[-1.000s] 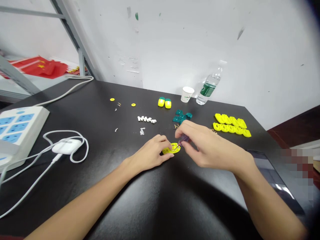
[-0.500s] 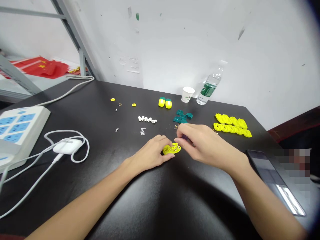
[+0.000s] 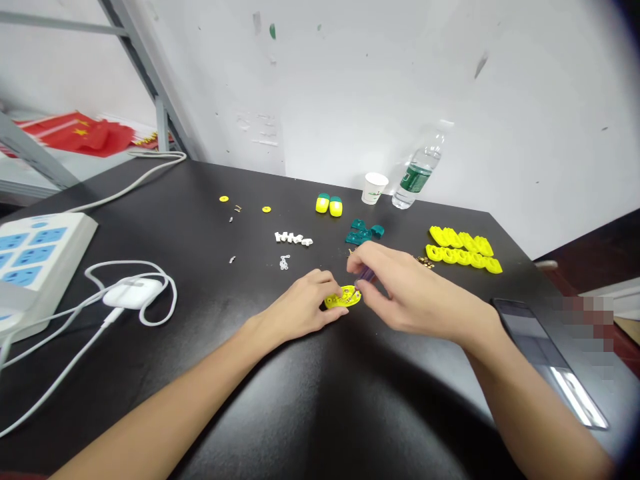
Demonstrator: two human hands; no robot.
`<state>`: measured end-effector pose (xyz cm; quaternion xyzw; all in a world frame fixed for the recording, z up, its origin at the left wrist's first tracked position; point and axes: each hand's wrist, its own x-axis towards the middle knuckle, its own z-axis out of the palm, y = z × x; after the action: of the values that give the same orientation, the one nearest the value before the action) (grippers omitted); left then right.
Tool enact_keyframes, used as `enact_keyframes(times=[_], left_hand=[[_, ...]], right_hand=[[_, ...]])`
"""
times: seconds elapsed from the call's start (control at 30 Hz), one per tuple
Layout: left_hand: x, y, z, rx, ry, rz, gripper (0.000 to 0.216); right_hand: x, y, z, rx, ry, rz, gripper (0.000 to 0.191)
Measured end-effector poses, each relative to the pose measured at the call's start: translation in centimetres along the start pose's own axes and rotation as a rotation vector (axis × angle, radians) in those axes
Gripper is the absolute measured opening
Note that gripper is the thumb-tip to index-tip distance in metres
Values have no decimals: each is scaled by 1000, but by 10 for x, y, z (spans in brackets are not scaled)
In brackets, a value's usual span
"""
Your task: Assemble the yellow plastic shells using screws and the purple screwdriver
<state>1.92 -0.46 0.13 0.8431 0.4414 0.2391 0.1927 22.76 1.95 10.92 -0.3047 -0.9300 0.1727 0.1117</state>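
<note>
- Between the two hands, on the black worktop, I see the open yellow shell, hollow side up, with small metal parts inside.
- At the shell's left end, I have the left hand holding it, thumb and fingers narrow about its edge.
- Over its right end, the right hand pinches a purple-handled tool, its thin shaft angled down to the shell; I cannot tell what the tip touches.
- Just beyond the right hand lie teal pieces; to its right, small brass-coloured parts and two rows of yellow shells.
- Beside the right forearm rests a phone.
- Beyond the left hand, I make out white blocks and pale little pieces.
- Well left of the left hand sits a white case among cables.
</note>
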Motion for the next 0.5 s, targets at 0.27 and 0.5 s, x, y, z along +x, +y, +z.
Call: enact_keyframes(times=[0.27, 0.5], left_hand=[[1, 1, 0, 48, -20, 5, 22], [1, 1, 0, 46, -35, 5, 23]], right_hand=[[6, 2, 4, -48, 26, -26, 6], [2, -1, 0, 15, 6, -15, 8]])
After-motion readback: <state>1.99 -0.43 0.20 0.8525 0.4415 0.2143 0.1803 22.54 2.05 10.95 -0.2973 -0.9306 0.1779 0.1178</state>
